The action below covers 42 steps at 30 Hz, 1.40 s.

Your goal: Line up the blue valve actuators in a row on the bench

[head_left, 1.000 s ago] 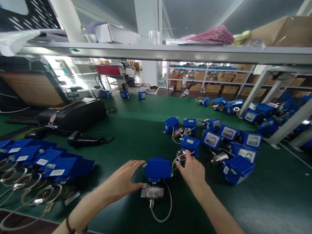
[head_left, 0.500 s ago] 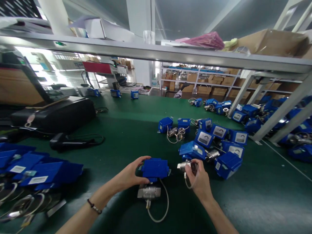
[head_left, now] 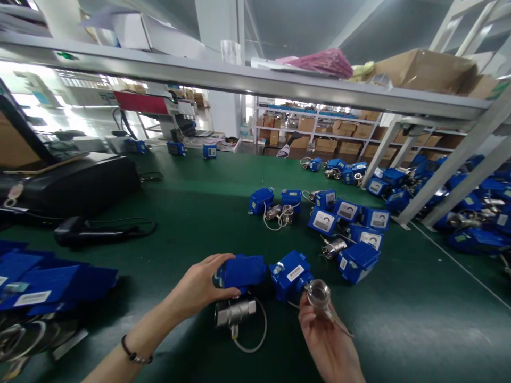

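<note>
My left hand (head_left: 202, 284) is closed on the blue housing of a motorized valve (head_left: 245, 272), thumb in front and fingers behind. Below that housing is its silver valve body (head_left: 237, 312), with a pale cable looping toward me. My right hand (head_left: 329, 338) grips a second motorized valve (head_left: 290, 272) by its metal body (head_left: 318, 293), the round open port facing up. This one is tilted, and a white barcode label shows on its blue housing. The two housings are close together, side by side. Some right-hand fingers are hidden under the metal body.
Several similar valves (head_left: 347, 210) lie grouped to the right, with more beyond the shelf post (head_left: 423, 183). A stack of blue units (head_left: 59, 282) sits at left. Behind it lie a black handheld scanner (head_left: 91, 231) and a black case (head_left: 75, 183). A loaded shelf (head_left: 239, 74) spans overhead.
My right hand has lifted a valve from the group's near edge and brought it left and nearer, turning it port-up. My left hand keeps its hold. The view has shifted slightly right.
</note>
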Each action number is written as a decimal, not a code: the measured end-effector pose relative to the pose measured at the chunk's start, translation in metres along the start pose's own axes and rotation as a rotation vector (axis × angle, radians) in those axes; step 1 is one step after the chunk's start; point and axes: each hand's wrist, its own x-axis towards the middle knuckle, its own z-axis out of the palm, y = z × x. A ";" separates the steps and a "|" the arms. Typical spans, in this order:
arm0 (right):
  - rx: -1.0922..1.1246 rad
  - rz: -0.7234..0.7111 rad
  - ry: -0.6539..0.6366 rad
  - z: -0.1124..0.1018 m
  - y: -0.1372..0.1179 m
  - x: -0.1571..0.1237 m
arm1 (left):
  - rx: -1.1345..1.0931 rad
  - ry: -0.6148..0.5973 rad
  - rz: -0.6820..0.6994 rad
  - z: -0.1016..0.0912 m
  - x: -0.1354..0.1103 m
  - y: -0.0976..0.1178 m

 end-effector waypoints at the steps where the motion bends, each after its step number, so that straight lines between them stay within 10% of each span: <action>1: -0.020 0.026 0.026 -0.003 -0.001 -0.002 | 0.125 0.022 0.016 -0.005 0.000 0.008; 7: -0.407 0.239 0.269 -0.014 -0.014 -0.028 | 0.685 -0.001 0.161 -0.003 0.014 0.059; 12: -1.144 0.569 -0.065 -0.007 -0.048 -0.053 | 0.530 0.047 0.165 -0.004 0.011 0.063; 17: -1.795 -0.016 0.038 0.003 -0.102 -0.043 | -0.021 0.244 -0.128 -0.026 -0.012 0.017; 19: -1.910 -0.039 0.019 0.002 -0.110 -0.029 | -0.173 0.200 -0.261 -0.024 -0.025 0.003; 23: -1.993 0.006 -0.191 -0.001 -0.090 -0.007 | -0.287 -0.002 -0.384 0.004 -0.053 0.008; 28: -2.050 -0.105 -0.130 0.011 -0.048 -0.004 | -0.505 -0.134 -0.381 0.040 -0.069 0.031; 37: -2.039 -0.230 0.051 0.035 0.000 0.005 | -0.693 -0.154 -0.414 0.047 -0.049 0.039; 42: -1.739 0.017 -0.106 0.040 -0.018 0.005 | -1.032 -0.131 -0.596 0.048 -0.042 0.004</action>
